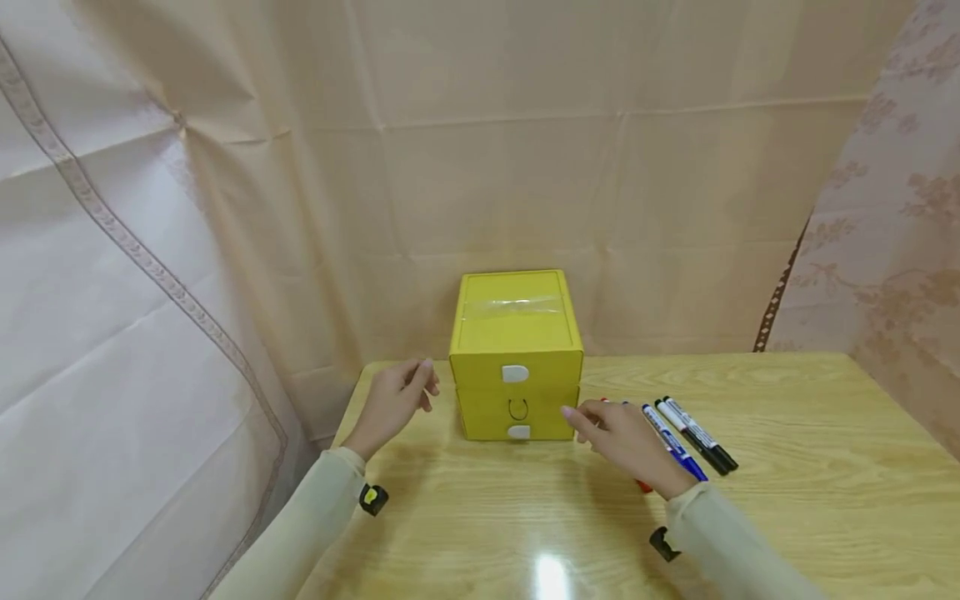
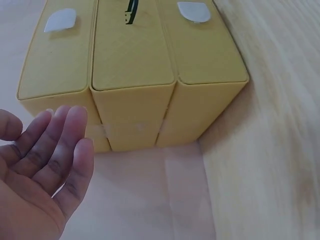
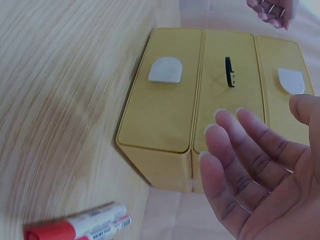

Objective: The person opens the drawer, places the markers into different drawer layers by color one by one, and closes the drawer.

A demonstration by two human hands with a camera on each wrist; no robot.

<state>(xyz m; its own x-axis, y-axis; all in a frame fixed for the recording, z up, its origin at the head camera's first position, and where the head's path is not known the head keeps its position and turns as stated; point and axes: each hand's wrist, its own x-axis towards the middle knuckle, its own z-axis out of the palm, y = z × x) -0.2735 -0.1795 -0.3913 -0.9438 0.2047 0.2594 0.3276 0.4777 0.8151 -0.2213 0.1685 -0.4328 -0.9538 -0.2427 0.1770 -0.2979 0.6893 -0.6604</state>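
A yellow drawer box [image 1: 517, 325] stands on the table against the cloth backdrop, its front toward me. White tabs mark its top drawer [image 2: 60, 55] and bottom drawer [image 3: 155, 115]; a black curved handle [image 3: 229, 72] is on the middle one. My left hand [image 1: 393, 404] hovers just left of the box, fingers loosely bent and holding nothing. Near the box's lower right front, my right hand [image 1: 626, 437] is in the air with relaxed fingers and an empty palm. Two red markers [image 3: 55, 230] lie beside the box, mostly hidden beneath that hand in the head view.
Blue markers [image 1: 675, 444] and black markers [image 1: 697, 435] lie side by side on the wooden table [image 1: 817, 467], right of the right hand. A beige cloth [image 1: 495, 183] hangs close behind the box. Pale curtains flank the table, the left one [image 1: 112, 333] near its edge.
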